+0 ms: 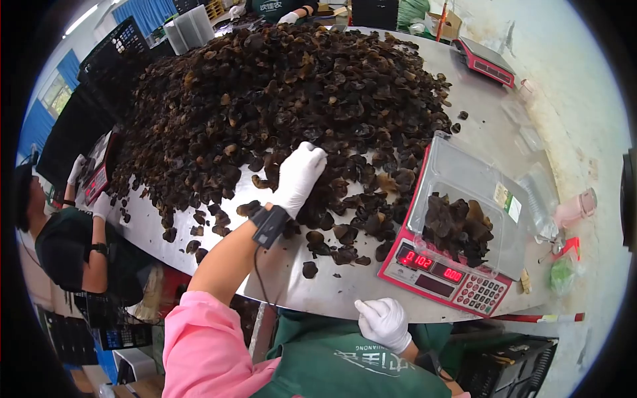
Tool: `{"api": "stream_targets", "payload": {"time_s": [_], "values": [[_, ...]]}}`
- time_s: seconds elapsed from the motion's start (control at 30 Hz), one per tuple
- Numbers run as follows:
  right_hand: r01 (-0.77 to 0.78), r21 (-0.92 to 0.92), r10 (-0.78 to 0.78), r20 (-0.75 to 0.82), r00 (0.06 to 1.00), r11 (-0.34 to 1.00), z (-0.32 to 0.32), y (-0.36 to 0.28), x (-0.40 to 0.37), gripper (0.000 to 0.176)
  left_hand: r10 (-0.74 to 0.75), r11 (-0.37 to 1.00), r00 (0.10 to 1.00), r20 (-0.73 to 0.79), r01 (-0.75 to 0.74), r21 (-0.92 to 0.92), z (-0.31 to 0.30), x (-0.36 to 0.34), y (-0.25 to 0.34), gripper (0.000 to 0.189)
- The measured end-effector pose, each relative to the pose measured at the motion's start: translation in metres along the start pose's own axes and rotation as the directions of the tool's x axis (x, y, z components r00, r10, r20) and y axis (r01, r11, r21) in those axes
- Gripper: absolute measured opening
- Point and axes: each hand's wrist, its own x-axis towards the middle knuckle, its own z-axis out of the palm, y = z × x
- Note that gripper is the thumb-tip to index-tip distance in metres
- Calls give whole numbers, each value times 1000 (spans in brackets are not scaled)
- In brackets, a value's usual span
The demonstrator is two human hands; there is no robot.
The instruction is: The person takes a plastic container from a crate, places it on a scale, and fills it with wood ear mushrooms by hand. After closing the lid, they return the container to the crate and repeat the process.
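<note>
A large heap of dark wood ear mushrooms (pixel 285 86) covers the metal table. My left hand (pixel 302 176), in a white glove, reaches into the near side of the heap with its fingers curled closed; what they hold, if anything, is hidden. My right hand (pixel 385 324), also gloved, is closed in front of my green apron by the table's near edge; I cannot make out anything in it. To its right stands a red digital scale (pixel 431 286) reading 0.102. On that scale sits a clear plastic container (pixel 458 169) holding a small pile of wood ear mushrooms (pixel 458 227).
Another scale (pixel 486 63) stands at the far right. At left, a co-worker (pixel 73 252) in white gloves works by a third scale (pixel 97 182); another person (pixel 272 8) is across the table. Clear plastic containers (pixel 537 192) and a pink cup (pixel 576 207) lie along the right wall.
</note>
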Motion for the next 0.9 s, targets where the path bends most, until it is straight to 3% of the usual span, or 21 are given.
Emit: {"api": "stream_targets", "payload": {"time_s": [0.17,0.27,0.33,0.4,0.43,0.5,0.53,0.57,0.6,0.73,0.87,0.9], "values": [[20,19,-20,5,1000,1000,1,2,-3,33,-147,940,988,36,151,-305,-52,16,59,11],[5,45,-3,-37,999,999,2,0,-3,39,-26,883,998,50,47,-467,-76,30,123,15],[-4,43,5,-19,1000,999,1,2,-6,38,154,843,988,-17,-140,-519,-81,36,163,17],[-17,93,13,44,999,996,1,4,-8,39,290,831,956,-41,-273,-484,-82,40,203,18],[-14,107,11,28,1000,994,-1,3,-7,40,422,811,904,-71,-412,-415,-77,44,217,21],[8,98,-8,2,1000,995,-4,4,-7,35,521,806,846,113,-445,-389,-68,46,246,22],[28,93,-26,-22,999,995,-4,4,-5,31,559,768,824,94,-472,-432,-58,44,255,24],[54,117,-52,-17,998,992,-4,4,-4,31,591,746,799,111,-490,-450,-47,40,262,27],[46,105,-45,-17,999,993,-5,5,-4,32,601,780,746,285,-470,-414,-45,39,270,36],[45,66,-46,6,999,997,-5,7,-8,36,594,714,804,10,-522,-465,-57,30,272,63],[47,105,-46,-9,999,993,-3,8,-6,36,514,704,858,-16,-433,-563,-87,26,231,68],[39,94,-40,4,999,995,-4,6,-5,36,455,757,891,-6,-390,-524,-86,18,212,67]]}}
